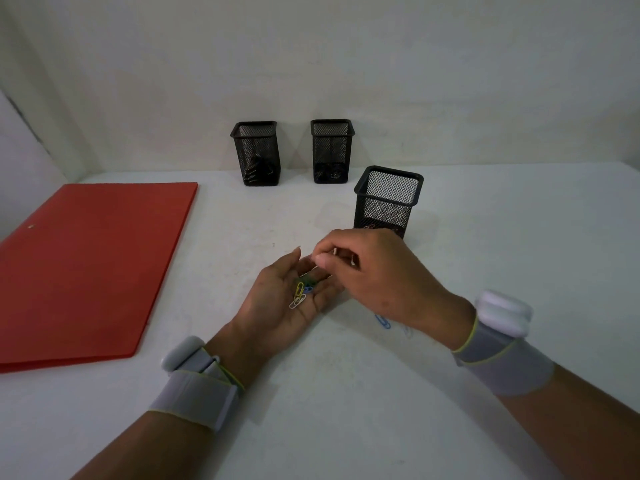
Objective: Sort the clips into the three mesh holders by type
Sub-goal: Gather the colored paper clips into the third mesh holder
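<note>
My left hand (277, 299) lies palm up on the white table, cupping several coloured paper clips (300, 293): yellow, blue, green and white ones. My right hand (374, 271) hovers over its fingers, thumb and forefinger pinched together; what they hold is too small to tell. A blue paper clip (382, 321) and a pale one lie on the table under my right wrist. Three black mesh holders stand beyond: the nearest holder (388, 202) just behind my right hand, the left holder (257, 153) and the middle holder (331, 151) against the wall, both with dark clips at the bottom.
A red folder (90, 268) lies flat on the left of the white table (502, 237). A white wall runs close behind the two far holders. Grey bands with white sensors wrap both wrists.
</note>
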The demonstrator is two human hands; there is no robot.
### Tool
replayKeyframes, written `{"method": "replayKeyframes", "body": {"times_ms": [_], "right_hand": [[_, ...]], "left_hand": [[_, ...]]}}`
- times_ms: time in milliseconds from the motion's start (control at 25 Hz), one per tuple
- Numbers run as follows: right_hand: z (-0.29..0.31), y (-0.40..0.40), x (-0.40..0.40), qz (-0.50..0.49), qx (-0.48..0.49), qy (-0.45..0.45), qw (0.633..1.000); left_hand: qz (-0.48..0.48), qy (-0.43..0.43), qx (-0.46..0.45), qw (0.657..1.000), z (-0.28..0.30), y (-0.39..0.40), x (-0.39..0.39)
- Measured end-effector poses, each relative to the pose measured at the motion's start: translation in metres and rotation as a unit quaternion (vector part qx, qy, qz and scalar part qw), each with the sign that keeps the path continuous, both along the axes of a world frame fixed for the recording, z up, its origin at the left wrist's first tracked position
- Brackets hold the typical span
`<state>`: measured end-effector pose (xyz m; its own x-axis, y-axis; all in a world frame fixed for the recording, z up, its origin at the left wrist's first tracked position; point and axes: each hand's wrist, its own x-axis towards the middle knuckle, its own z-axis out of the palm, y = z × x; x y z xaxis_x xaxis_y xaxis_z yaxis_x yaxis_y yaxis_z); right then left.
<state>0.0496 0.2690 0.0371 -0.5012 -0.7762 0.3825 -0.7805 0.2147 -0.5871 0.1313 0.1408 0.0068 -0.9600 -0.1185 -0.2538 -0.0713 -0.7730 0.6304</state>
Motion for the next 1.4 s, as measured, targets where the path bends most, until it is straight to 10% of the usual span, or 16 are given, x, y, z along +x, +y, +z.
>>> {"method": "replayKeyframes", "body": {"times_ms": [400, 800, 1200, 1400], "right_hand": [[-0.026, 0.102, -0.027, -0.109, 0.051, -0.080, 0.989], [-0.017, 0.124, -0.034, -0.042, 0.233, -0.063, 0.970], [-0.024, 0.122, -0.032, -0.079, 0.159, -0.071, 0.982], [-0.021, 0.118, -0.028, -0.090, 0.115, -0.104, 0.984]], "left_hand": [[0.142, 0.022, -0.227, 0.963, 0.052, 0.014, -0.041], [0.087, 0.052, -0.565, 0.819, 0.103, 0.043, -0.148], [0.312, 0.168, -0.490, 0.797, 0.081, 0.045, -0.125], [0.369, 0.086, -0.471, 0.797, 0.035, 0.027, -0.093]]}}
